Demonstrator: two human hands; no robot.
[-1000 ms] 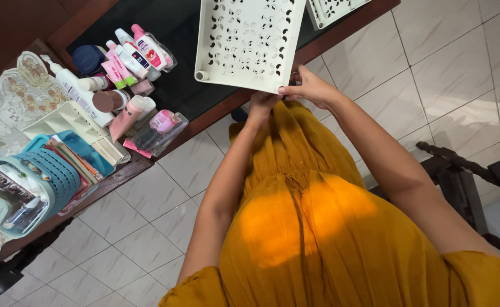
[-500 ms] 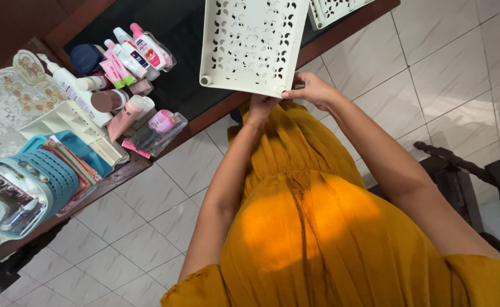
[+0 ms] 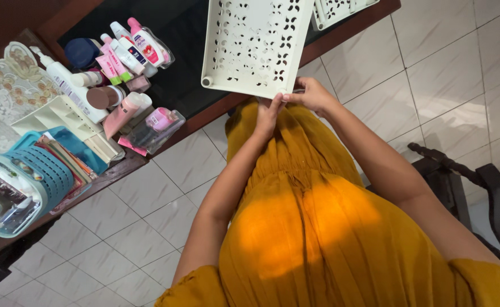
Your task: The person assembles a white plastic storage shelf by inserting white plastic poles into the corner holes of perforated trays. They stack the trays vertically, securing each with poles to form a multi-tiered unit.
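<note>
So the biggest thing going on is the white tiled floor [image 3: 147, 227], with a long dark desk [image 3: 181, 85] with a reddish wood edge set across the upper left. A dark wooden chair [image 3: 466, 187] is parked at the right edge. An orange dress [image 3: 306, 239] fills the bottom middle of the view.

A cream plastic tray [image 3: 255, 42] with leaf-shaped cutouts is held tilted over the desk's front edge, its near rim pinched from both sides. The left hand [image 3: 268, 116] is clenched on that near rim from below, fingers curled up against it. The right hand [image 3: 312, 94] has its grip closed on the same rim just beside the left, thumb on top. A second cutout tray [image 3: 341, 8] is seen past it at the top edge, mostly cut off.

Further left on the desk, a blue slatted basket [image 3: 28, 182] is lying with stuff packed inside, and a cream divided organizer [image 3: 62, 116] is set just beside it. A lace cloth [image 3: 5, 85] is spread behind those.

A bunch of bottles and tubes [image 3: 125, 45] in white and pink is piled well apart from the hands, with a small pink jar [image 3: 162, 118] in a clear wrap near the desk's edge.
</note>
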